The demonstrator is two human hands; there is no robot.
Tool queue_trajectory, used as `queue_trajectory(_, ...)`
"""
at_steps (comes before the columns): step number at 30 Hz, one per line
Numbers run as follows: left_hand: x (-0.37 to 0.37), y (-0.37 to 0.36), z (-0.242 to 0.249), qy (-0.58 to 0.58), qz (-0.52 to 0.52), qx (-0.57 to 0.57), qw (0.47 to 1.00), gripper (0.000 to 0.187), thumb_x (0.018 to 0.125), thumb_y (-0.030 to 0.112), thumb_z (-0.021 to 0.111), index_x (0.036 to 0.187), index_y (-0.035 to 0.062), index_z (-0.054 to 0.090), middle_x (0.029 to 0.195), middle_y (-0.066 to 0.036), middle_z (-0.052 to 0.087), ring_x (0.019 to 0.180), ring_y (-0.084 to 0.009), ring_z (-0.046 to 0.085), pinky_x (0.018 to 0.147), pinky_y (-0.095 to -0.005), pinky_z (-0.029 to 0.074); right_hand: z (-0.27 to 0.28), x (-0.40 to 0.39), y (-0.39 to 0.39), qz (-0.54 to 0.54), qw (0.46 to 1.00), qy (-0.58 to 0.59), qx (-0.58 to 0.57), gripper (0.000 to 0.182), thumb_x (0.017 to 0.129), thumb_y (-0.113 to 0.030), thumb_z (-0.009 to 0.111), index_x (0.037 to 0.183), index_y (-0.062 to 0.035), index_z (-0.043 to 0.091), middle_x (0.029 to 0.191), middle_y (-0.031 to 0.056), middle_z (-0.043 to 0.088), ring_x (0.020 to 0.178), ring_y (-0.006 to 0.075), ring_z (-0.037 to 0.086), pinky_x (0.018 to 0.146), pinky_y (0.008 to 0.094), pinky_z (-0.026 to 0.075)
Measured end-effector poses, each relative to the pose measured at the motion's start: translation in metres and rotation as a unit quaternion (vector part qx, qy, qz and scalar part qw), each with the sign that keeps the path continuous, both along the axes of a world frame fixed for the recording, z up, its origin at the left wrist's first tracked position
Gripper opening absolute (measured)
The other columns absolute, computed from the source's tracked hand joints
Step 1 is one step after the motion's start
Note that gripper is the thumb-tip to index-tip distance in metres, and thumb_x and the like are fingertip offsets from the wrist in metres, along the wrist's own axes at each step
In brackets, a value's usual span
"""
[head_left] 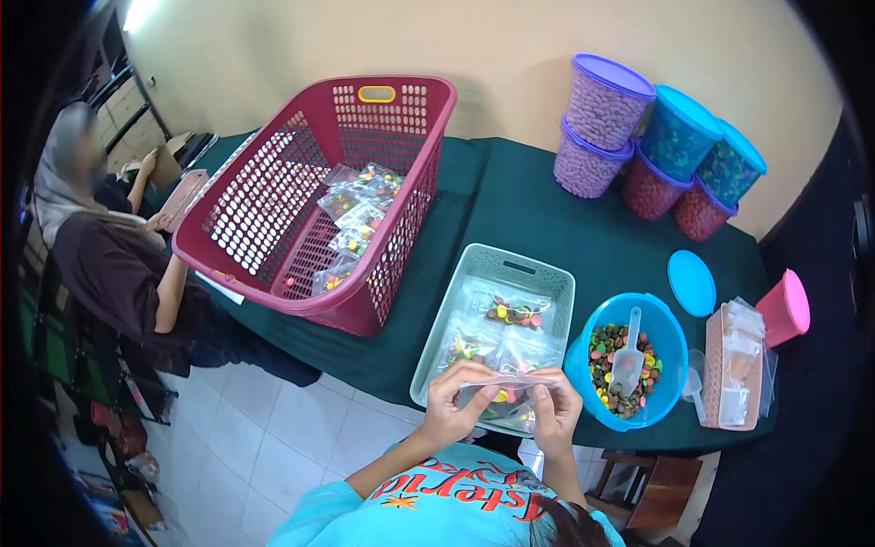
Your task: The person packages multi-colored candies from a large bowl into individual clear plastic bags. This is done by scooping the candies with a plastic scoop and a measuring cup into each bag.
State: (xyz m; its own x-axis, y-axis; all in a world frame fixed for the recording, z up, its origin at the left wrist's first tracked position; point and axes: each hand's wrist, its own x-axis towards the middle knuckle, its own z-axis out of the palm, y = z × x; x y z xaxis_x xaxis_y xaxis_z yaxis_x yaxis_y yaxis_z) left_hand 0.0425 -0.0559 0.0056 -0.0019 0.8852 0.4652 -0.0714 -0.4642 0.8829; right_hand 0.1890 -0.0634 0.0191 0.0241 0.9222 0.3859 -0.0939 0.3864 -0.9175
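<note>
Both my hands pinch the top edge of a small clear zip bag (pixel 504 395) with colourful candies in it, held over the near end of a pale green tray (pixel 421 369). My left hand (pixel 456 401) grips the bag's left side, and my right hand (pixel 554 415) its right side, thumbs on the near face. Under and beyond the bag, several filled zip bags (pixel 515 310) lie in the tray. Right of my right hand stands a blue tub (pixel 583 342) of mixed coloured candies, with a clear plastic scoop (pixel 627 365) resting in them.
A large maroon basket (pixel 401 232) at left holds filled bags (pixel 360 205). Stacked lidded tubs (pixel 602 137) stand at the back right. A blue lid (pixel 692 283), a pink cup (pixel 784 308) and a pink basket of bags (pixel 715 365) sit at right. Another person (pixel 114 246) is at far left.
</note>
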Motion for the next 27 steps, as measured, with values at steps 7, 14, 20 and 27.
queue_trajectory(7,0.016,-0.002,0.01,0.026,0.033,0.002,0.999,0.006,0.077,0.005,0.06,0.08,-0.0005,0.06,0.082,-0.013,0.061,0.078,-0.0194,0.058,0.072,-0.0295,0.045,0.005,0.025,0.013,0.089,0.995,-0.047,0.0,0.012,0.078,-0.002,0.057,0.089,0.0031,0.059,0.085,0.0128,0.059,0.078,0.0179,0.056,0.071,0.0274,0.043)
queue_trajectory(14,0.053,-0.01,0.01,0.037,0.059,0.021,0.997,0.006,0.075,0.003,0.06,0.08,-0.001,0.06,0.081,-0.013,0.062,0.078,-0.0199,0.059,0.071,-0.0292,0.045,0.006,0.06,0.016,0.078,0.992,-0.088,0.034,0.008,0.075,0.003,0.058,0.083,0.0031,0.059,0.077,0.0114,0.06,0.071,0.0189,0.057,0.065,0.0271,0.044)
queue_trajectory(20,0.083,-0.016,0.012,0.021,0.071,0.007,0.997,0.006,0.076,0.004,0.06,0.079,-0.0009,0.059,0.08,-0.012,0.06,0.077,-0.0198,0.058,0.07,-0.0287,0.045,0.013,0.09,0.019,0.097,0.988,-0.113,0.048,0.004,0.074,0.002,0.058,0.078,0.0019,0.059,0.074,0.0111,0.06,0.066,0.0186,0.057,0.061,0.0264,0.044)
queue_trajectory(27,0.108,-0.022,0.011,-0.016,0.057,-0.036,0.998,0.01,0.077,0.007,0.058,0.082,-0.0006,0.06,0.082,-0.012,0.057,0.078,-0.0182,0.056,0.071,-0.0281,0.043,0.017,0.112,0.025,0.191,0.971,-0.125,0.074,0.011,0.069,-0.002,0.066,0.078,-0.0001,0.06,0.075,0.0096,0.059,0.066,0.0177,0.057,0.06,0.0261,0.044)
